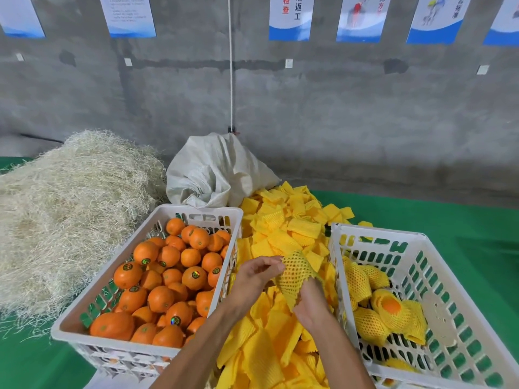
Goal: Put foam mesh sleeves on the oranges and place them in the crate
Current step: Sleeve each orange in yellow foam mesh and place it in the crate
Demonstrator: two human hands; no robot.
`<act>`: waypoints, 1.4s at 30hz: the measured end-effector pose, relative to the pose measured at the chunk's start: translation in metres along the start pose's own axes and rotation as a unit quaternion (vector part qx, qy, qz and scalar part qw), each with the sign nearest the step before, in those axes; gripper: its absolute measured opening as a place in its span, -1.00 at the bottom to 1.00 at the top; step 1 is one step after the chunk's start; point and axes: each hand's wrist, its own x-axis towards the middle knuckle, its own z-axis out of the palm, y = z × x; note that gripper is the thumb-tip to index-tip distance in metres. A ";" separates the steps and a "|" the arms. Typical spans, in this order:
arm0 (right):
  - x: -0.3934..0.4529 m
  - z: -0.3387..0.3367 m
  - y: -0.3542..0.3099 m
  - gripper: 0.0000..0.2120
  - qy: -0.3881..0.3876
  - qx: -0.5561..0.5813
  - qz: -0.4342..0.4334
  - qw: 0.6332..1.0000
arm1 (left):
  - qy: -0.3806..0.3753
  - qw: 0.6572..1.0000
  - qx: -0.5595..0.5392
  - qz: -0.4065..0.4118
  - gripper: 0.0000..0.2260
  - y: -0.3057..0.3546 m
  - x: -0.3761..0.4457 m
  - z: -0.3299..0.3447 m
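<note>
**Sleeve open in both hands, oranges off to the left**

We hold one foam mesh sleeve [295, 273] between our two hands, above the heap of loose sleeves [283, 237] that lies on the green table [463, 234] between the two crates. Our right hand [311, 301] has its fingers pushed up inside the sleeve, stretching it from within; our left hand [258, 273] pinches its upper left edge with thumb and fingertips. So both grips are clamped on the sleeve, and neither holds fruit. The sleeve's long axis runs from lower left to upper right, its mouth turned towards us.

The bare oranges [165, 279] fill the left crate [196, 213], just beside our left hand, which makes that hand the nearer one for fetching the next fruit. We judge that it must let go of the mesh to do so.

The right crate [376, 233] already holds several sleeved oranges [390, 310], near the table's right side, close to our right hand.
</note>
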 end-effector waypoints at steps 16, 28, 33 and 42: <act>0.003 -0.014 0.000 -0.57 -0.052 0.007 0.024 0.998 | 0.061 0.994 -0.089 -0.022 -0.74 -0.010 0.003 -0.007; -0.003 -0.001 0.011 -0.80 0.002 -0.087 0.039 0.995 | 0.171 0.969 -0.014 -0.180 -0.49 -0.013 0.021 0.016; -0.006 -0.008 -0.002 -0.84 -0.078 -0.096 0.040 0.991 | 0.210 0.961 -0.005 -0.182 -0.58 -0.012 0.026 0.004; -0.018 0.000 -0.004 -0.48 -0.010 -0.491 -0.199 0.848 | 0.238 0.946 -0.068 -0.209 -0.66 -0.001 0.029 0.005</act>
